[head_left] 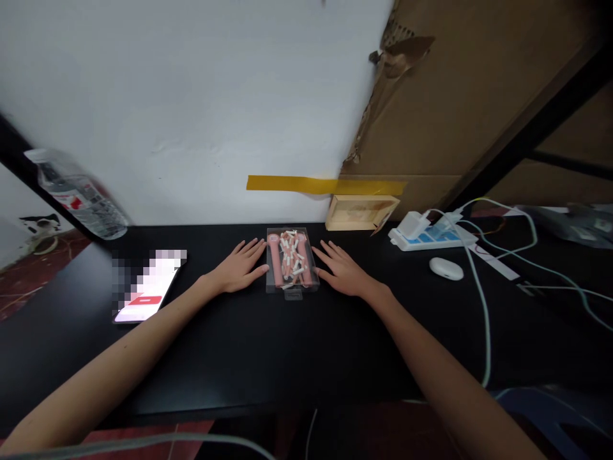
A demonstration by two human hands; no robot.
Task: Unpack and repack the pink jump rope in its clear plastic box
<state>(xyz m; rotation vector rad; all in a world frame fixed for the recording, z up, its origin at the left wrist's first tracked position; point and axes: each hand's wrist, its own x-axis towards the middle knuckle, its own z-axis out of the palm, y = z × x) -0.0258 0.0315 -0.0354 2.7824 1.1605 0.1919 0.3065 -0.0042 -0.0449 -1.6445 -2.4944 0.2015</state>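
A clear plastic box [294, 292] lies flat on the black table, with a tab at its near edge. Inside it is a jump rope [290, 255] with two pink handles and pink and white beads bunched between them. My left hand [239, 267] rests palm down at the box's left side, fingers spread, its thumb tip at the edge. On the other side my right hand [343, 271] also lies flat with fingers apart, fingertips close to the right edge. Whether either hand actually presses on the box, I cannot tell. Neither hand holds anything.
To the left are a lit phone [156, 287] and a tilted plastic bottle [79, 195]. A shallow wooden box [361, 213] stands against the wall. At the right are a power strip [431, 239] with plugs, a white earbud case [446, 269] and loose cables [483, 313].
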